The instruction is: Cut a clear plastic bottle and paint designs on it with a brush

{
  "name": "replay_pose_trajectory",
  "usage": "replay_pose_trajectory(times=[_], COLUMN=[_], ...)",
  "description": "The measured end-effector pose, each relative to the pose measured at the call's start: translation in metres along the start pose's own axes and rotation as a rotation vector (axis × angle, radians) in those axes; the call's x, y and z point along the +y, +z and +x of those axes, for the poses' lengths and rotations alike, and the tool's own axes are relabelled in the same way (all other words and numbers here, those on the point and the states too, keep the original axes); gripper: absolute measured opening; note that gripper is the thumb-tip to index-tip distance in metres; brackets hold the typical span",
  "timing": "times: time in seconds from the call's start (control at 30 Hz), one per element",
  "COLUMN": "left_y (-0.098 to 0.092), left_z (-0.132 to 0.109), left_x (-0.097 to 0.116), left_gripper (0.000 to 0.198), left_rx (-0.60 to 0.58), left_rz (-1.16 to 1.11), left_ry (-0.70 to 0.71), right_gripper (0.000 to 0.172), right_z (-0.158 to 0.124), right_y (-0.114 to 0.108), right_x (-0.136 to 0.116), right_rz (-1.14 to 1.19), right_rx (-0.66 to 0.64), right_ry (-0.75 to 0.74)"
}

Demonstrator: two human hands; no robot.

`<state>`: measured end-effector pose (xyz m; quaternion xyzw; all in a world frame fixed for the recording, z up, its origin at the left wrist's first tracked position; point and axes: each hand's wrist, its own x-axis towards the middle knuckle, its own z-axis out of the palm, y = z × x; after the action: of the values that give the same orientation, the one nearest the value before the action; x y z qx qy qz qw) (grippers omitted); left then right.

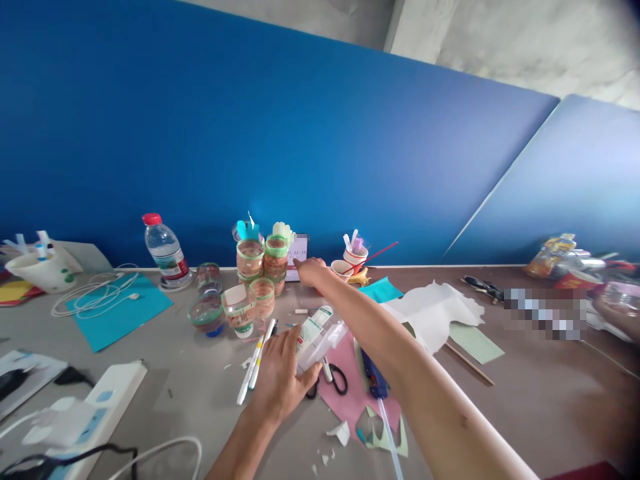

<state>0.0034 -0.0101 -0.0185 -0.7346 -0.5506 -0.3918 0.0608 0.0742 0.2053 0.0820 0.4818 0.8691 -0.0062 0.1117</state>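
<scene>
My left hand [284,367] is wrapped round a clear plastic bottle [316,333] with a green and white label, tilted above the table. My right arm stretches far forward; my right hand [314,273] holds nothing, its index finger pointing at the lit screen of an upright phone [299,250]. Whether the fingertip touches the screen I cannot tell. Stacked jars [250,257] wrapped in brown and green stand left of the phone. Two white markers [255,367] lie beside my left hand. Black-handled scissors [339,379] lie partly under the bottle, on pink paper [345,400].
A blue glue gun [374,377] lies under my right forearm. Paper cups [356,257] stand at the back, near crumpled white paper [435,310]. On the left are a water bottle [167,253], blue paper [117,313] and a power strip [107,407]. Another person's hand [620,317] is far right.
</scene>
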Motion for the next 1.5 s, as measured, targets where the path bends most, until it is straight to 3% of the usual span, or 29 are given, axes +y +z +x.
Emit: replay_pose_trajectory(times=[0.17, 0.27, 0.4, 0.5, 0.6, 0.7, 0.83, 0.9, 1.0, 1.1, 1.23, 1.5], left_y=[-0.004, -0.004, -0.004, -0.005, -0.005, -0.004, -0.002, 0.000, 0.004, 0.004, 0.000, 0.000], left_z=[0.002, 0.003, 0.003, 0.002, 0.002, 0.002, 0.001, 0.000, -0.001, -0.002, 0.000, 0.002], left_x=[0.003, 0.001, -0.001, -0.001, -0.002, -0.004, -0.004, -0.004, -0.003, -0.002, 0.002, 0.005], left_gripper=[0.056, 0.054, 0.055, 0.055, 0.056, 0.056, 0.055, 0.056, 0.057, 0.059, 0.062, 0.063], left_rx=[-0.002, 0.004, 0.052, 0.051, 0.048, 0.050, 0.038, 0.019, 0.012, 0.011, -0.024, -0.025], left_rz=[-0.006, -0.031, -0.083, -0.139, -0.184, -0.166, -0.083, -0.043, 0.019, 0.054, 0.059, 0.061], left_ry=[-0.014, -0.048, -0.087, -0.132, -0.158, -0.131, -0.052, -0.016, 0.041, 0.065, 0.062, 0.070], right_gripper=[0.043, 0.043, 0.034, 0.028, 0.025, 0.026, 0.031, 0.033, 0.041, 0.049, 0.063, 0.078], right_z=[-0.043, -0.086, -0.151, -0.186, -0.199, -0.189, -0.145, -0.118, -0.080, -0.051, -0.021, 0.020], right_y=[-0.024, -0.027, -0.008, 0.014, 0.025, 0.016, -0.005, -0.010, -0.006, 0.003, 0.013, 0.031], right_x=[0.010, 0.020, 0.032, 0.038, 0.044, 0.051, 0.050, 0.041, 0.023, 0.008, -0.001, 0.001], right_rz=[0.139, 0.243, 0.888, 1.236, 1.382, 1.256, 0.849, 0.558, 0.150, 0.076, 0.025, -0.026], right_rx=[0.188, 0.390, 0.823, 1.002, 1.057, 1.034, 0.915, 0.763, 0.373, 0.239, 0.153, 0.085], right_ry=[-0.048, -0.044, 0.059, 0.177, 0.216, 0.221, 0.094, -0.006, -0.022, -0.016, 0.004, 0.032])
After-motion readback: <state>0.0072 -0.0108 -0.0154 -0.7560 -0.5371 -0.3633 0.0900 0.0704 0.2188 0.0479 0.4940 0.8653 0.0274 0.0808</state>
